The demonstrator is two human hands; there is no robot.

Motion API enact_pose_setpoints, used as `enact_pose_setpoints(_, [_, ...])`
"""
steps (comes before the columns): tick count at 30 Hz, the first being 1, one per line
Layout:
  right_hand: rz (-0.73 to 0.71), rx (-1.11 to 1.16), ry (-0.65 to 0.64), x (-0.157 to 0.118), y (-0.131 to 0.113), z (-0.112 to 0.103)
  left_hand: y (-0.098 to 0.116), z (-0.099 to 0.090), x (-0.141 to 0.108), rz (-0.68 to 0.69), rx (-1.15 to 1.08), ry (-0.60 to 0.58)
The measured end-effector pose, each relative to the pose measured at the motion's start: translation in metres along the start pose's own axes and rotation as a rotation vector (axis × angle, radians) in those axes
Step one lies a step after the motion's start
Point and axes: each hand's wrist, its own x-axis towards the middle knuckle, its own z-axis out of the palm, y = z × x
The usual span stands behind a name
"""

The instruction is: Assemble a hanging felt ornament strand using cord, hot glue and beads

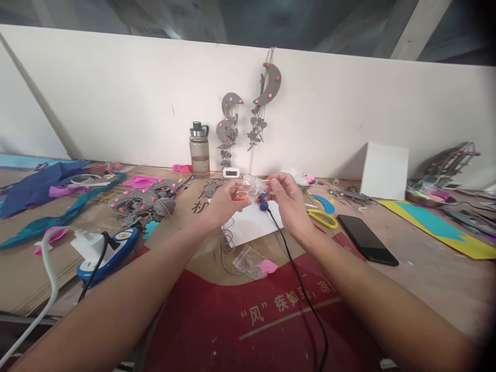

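My left hand [225,202] pinches the left side of a small clear plastic bag [253,185] above the middle of the table. Something orange shows at its fingertips, partly hidden. My right hand [289,201] has its fingers closed on the bag's right side, with a bit of orange by the thumb. Just below the bag is a dark blue object [263,202] with a black cord [298,279] running toward me; its kind is unclear. Under the hands lie a white sheet [251,227], grey string [228,237] and another clear zip bag [248,261] with a pink piece.
Left are a power strip [112,258], grey felt pieces [143,201] and blue fabric [46,183]. A water bottle [200,152] and small clock [231,173] stand behind. Right are yellow-handled scissors [323,218], a phone [366,240] and coloured sheets [437,227]. Moon-shaped hangings [271,85] hang on the wall.
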Motion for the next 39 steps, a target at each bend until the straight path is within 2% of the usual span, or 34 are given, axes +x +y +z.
enact_pose_setpoints(3, [0.045, 0.027, 0.018, 0.003, 0.005, -0.006, -0.004, 0.004, -0.002, 0.025, 0.021, -0.067])
enact_pose_setpoints(9, [0.25, 0.14, -0.133, 0.006, 0.008, -0.007, -0.009, 0.001, -0.002, 0.028, 0.076, -0.084])
enact_pose_setpoints(12, [0.287, 0.17, -0.165, 0.005, 0.007, -0.007, -0.008, -0.001, -0.001, 0.017, 0.118, -0.076])
enact_pose_setpoints(17, [0.174, 0.038, -0.239, 0.005, 0.009, -0.008, -0.004, -0.005, -0.001, 0.016, 0.244, -0.028])
enact_pose_setpoints(20, [0.072, -0.102, -0.214, 0.002, 0.009, -0.008, -0.002, -0.006, -0.002, -0.011, 0.243, -0.024])
enact_pose_setpoints(26, [-0.025, -0.239, -0.138, -0.003, 0.003, -0.009, 0.002, -0.002, -0.003, -0.116, 0.002, -0.115])
enact_pose_setpoints(33, [-0.068, -0.352, -0.11, 0.0, 0.008, -0.011, 0.009, -0.005, -0.001, -0.326, -0.373, -0.121])
enact_pose_setpoints(37, [-0.07, -0.38, -0.096, 0.001, 0.01, -0.013, 0.009, -0.005, -0.001, -0.332, -0.352, -0.049])
enact_pose_setpoints(39, [-0.12, -0.431, -0.112, 0.001, 0.009, -0.015, 0.008, -0.005, 0.0, -0.311, -0.351, -0.041])
